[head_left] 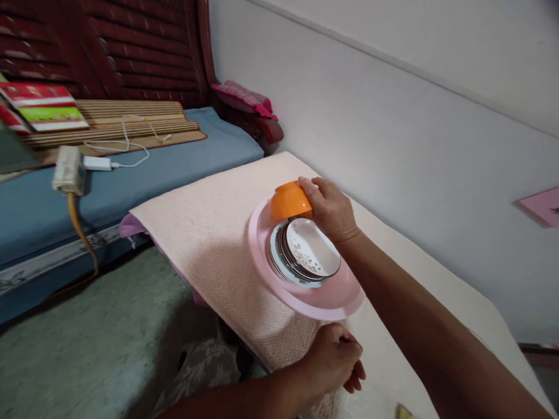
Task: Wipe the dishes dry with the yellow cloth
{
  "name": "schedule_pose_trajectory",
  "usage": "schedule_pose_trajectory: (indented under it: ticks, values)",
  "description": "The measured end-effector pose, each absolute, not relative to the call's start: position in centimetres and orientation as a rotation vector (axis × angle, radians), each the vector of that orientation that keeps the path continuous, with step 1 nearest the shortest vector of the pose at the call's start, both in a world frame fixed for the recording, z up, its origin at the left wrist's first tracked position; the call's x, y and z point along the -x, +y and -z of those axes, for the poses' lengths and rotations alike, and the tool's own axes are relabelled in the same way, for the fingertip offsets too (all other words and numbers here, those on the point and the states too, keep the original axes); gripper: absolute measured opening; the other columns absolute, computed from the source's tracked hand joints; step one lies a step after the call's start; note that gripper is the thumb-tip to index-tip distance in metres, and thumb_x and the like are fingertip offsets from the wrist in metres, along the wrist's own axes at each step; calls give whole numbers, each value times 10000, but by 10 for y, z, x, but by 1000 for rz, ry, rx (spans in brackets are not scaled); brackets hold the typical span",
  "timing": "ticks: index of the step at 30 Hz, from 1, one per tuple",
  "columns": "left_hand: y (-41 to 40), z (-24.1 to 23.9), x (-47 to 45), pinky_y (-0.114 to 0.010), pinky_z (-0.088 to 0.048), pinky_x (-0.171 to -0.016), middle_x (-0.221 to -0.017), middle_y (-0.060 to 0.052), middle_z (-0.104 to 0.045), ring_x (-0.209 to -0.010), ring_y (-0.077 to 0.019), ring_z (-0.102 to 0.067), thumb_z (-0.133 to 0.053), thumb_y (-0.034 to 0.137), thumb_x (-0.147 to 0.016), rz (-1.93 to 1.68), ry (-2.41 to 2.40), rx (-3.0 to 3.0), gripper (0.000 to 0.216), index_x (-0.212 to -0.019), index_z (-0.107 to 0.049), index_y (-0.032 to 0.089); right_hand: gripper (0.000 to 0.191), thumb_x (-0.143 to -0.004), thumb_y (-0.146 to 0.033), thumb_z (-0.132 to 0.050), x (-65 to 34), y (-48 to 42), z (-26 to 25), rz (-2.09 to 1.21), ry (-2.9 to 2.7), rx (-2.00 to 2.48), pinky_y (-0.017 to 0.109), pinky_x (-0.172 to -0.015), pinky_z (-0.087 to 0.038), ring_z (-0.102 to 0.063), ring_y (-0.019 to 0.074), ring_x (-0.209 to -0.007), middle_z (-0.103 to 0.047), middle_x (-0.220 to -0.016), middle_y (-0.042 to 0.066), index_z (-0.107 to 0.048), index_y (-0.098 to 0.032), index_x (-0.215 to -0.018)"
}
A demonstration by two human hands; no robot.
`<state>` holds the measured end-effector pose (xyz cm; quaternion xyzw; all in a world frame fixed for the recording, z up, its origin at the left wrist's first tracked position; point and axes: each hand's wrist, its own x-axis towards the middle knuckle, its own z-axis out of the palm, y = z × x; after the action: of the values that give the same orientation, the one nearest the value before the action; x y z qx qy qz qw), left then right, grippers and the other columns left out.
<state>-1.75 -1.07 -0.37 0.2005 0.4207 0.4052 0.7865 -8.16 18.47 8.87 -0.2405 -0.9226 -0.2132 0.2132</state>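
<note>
My right hand [329,209] grips an orange bowl [290,201] by its side, the bowl turned upside down over the far part of a pink basin [329,304]. Inside the basin stands a stack of plates, topped by a white plate [312,247] with a floral pattern and dark rim. Beneath it are several dark-edged plates and a pale blue-green plate [276,256]. My left hand [334,356] hovers just in front of the basin's near rim, its fingers loosely curled, with nothing visible in them.
The basin rests on a table with a light textured cover [209,233], against a white wall [371,116]. To the left is a blue-covered wooden bench [174,157] with a rolled mat [144,110], a power socket block [70,169] with a charger, and boxes [48,107].
</note>
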Motion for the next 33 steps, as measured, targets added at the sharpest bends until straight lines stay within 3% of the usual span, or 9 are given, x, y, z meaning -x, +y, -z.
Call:
schedule_pose_trajectory:
  ticks: [8,19,26,33]
  values:
    - [-12,5,18,-203,-329,-369,-431,48,-492,-301,-84,-410,-523,223,-750,-890,901,-422,97,-726,-439,179,490,-901,-121,-344,94,186,-60,776,-2640,529,381,-744,-481,-547,247,-920,-530,-1227,131,-369,-279,-1364]
    - [-10,6,17,-196,-329,-357,-436,51,-496,-294,-81,-410,-498,181,-749,-890,891,-416,63,-724,-440,179,499,-881,-70,-296,86,177,-50,776,-2732,503,384,-729,-456,-526,261,-880,-548,-1138,167,-392,-202,-1353]
    - [-9,5,17,-195,-325,-357,-445,51,-490,-296,-78,-408,-471,171,-753,-883,905,-430,38,-734,-439,178,472,-865,-103,-363,81,172,-36,731,-2805,344,392,-738,-438,-488,261,-901,-551,-1058,163,-404,-176,-1330]
    - [-10,7,17,-207,-341,-377,-468,47,-503,-312,-79,-415,-477,196,-762,-900,898,-442,39,-749,-447,175,467,-870,-96,-356,82,173,-40,694,-2873,389,373,-729,-422,-482,255,-904,-534,-1112,172,-396,-169,-1329]
